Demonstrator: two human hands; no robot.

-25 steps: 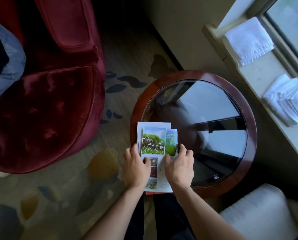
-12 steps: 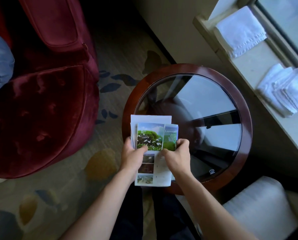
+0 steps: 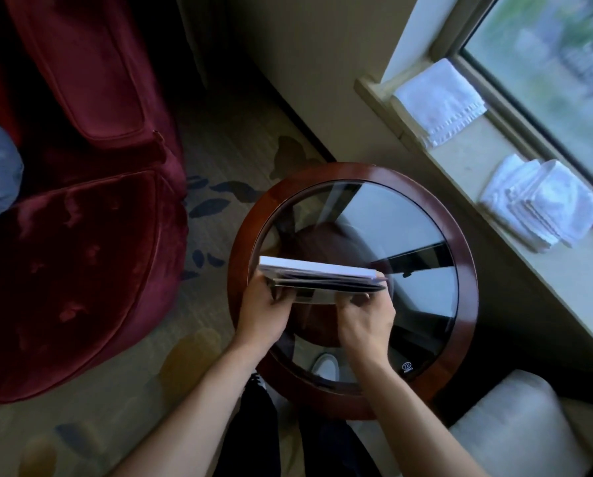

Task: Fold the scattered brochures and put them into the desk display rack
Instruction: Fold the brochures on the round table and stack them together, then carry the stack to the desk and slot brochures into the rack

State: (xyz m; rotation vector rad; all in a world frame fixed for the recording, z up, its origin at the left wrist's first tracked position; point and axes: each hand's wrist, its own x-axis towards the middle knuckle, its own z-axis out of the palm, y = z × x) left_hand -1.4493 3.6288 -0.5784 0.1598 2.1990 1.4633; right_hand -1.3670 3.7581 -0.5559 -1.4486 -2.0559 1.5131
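Now I hold the stack of white paper brochures (image 3: 319, 275) edge-on above the round glass-topped wooden table (image 3: 460, 270), its long axis running crosswise between my hands. My left hand (image 3: 260, 315) pinches one end, my right hand (image 3: 367, 318) the other; no rack shows.

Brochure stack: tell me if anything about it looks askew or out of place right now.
The brochure stack is stood on edge above the round glass table, gripped by the left hand and right hand. Its sheets are not flush: dark inner leaves splay below the white top edge, unevenly aligned. No display rack is in view.
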